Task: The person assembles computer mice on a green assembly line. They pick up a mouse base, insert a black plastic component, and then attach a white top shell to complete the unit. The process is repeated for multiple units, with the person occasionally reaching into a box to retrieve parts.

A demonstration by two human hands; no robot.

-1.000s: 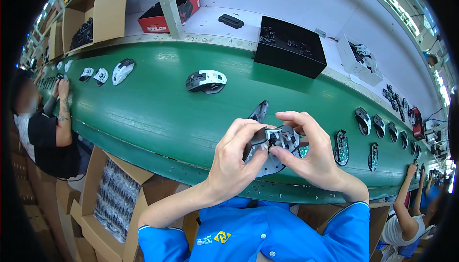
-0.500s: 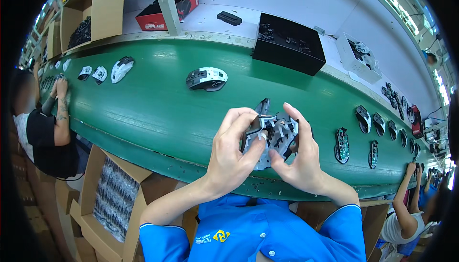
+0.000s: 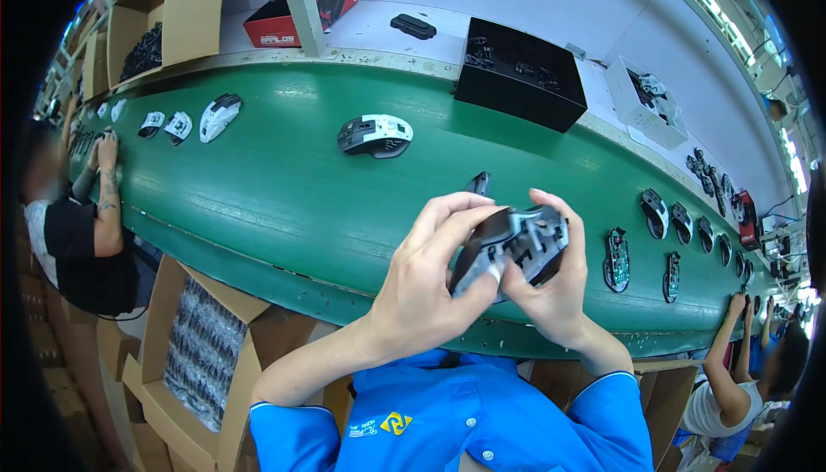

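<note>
Between my two hands is a computer mouse shell (image 3: 535, 246), grey-white inside with black outer edges, tilted so its hollow underside shows. My left hand (image 3: 422, 278) grips its left side, with the thumb pressed on the near edge. Wrapped around the right side, my right hand (image 3: 557, 296) has its thumb inside against the shell. Just past my left fingers a dark narrow piece (image 3: 479, 183) sticks up; whether it lies on the bench is hidden. Farther off, a black-and-white mouse (image 3: 375, 135) rests on the green bench top (image 3: 284, 188).
Right of my hands lie two mouse bases with green circuit boards (image 3: 616, 259) and a row of mice (image 3: 655, 213). A black box (image 3: 520, 98) of small parts stands at the back. White shells (image 3: 220, 117) lie left. Co-workers sit at both sides; an open carton (image 3: 159, 386) is below left.
The mouse shell has turned and shifted slightly right and down in my hands. Both hands have moved with it, and my right fingers have closed in over its far edge.
</note>
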